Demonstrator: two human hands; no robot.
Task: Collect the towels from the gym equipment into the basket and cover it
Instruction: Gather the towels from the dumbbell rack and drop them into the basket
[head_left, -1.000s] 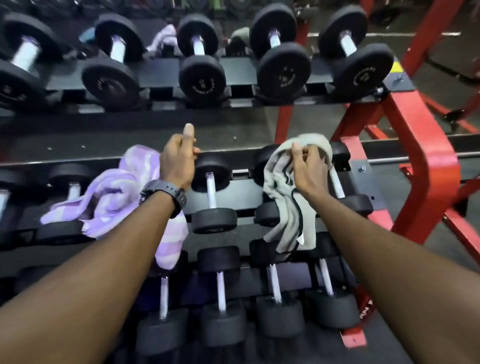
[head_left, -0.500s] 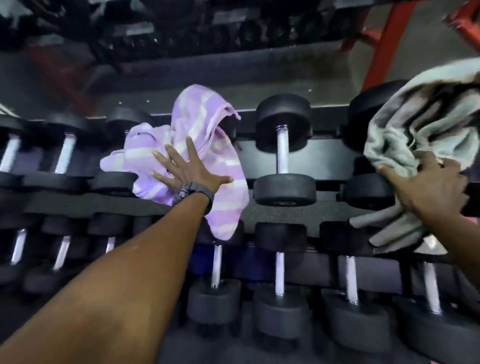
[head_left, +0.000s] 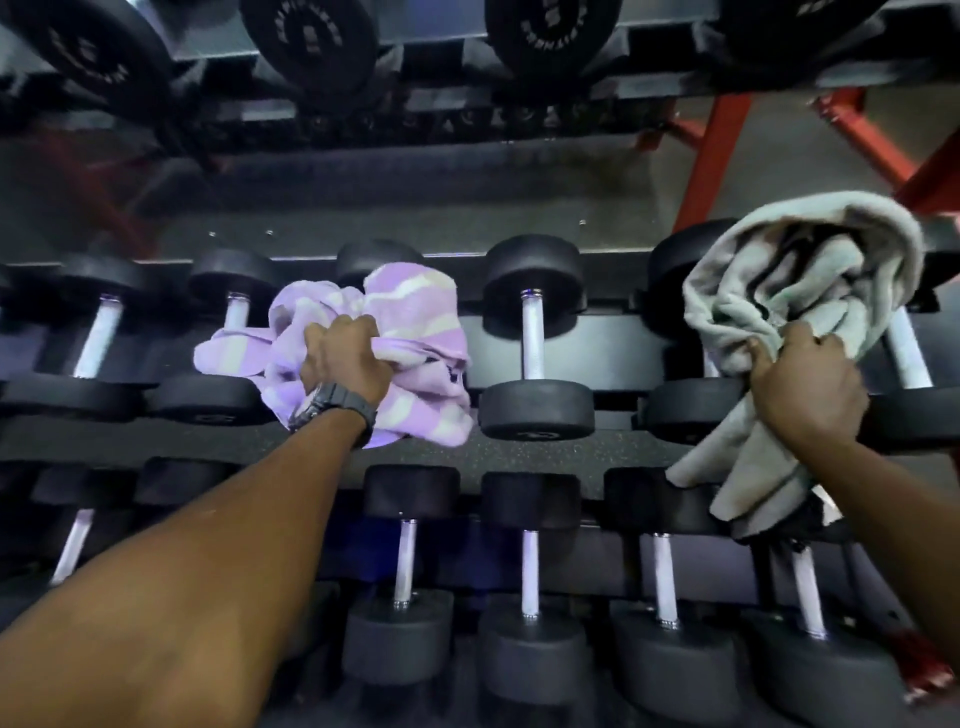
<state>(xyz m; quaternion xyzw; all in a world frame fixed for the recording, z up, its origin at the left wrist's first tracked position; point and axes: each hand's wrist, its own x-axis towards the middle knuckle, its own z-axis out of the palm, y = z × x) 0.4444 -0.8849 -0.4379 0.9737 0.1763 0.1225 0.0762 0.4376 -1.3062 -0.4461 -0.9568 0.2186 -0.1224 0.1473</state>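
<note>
A purple towel with pale stripes (head_left: 415, 322) lies bunched over the dumbbells on the middle shelf of the rack. My left hand (head_left: 345, 364), with a dark watch on its wrist, is closed around a handful of it. At the right, my right hand (head_left: 805, 384) grips a grey towel with dark markings (head_left: 810, 275); the cloth arches above the hand and hangs below it in front of the dumbbells. No basket is in view.
Black dumbbells (head_left: 532, 338) with metal handles fill three shelves of the rack. Larger ones (head_left: 311, 36) sit on the top shelf. The rack's red frame (head_left: 711, 156) rises at the upper right over grey floor.
My left hand went from flat and open on the purple towel to a fist bunching it. My right hand still holds the grey towel. The camera has moved closer to the rack.
</note>
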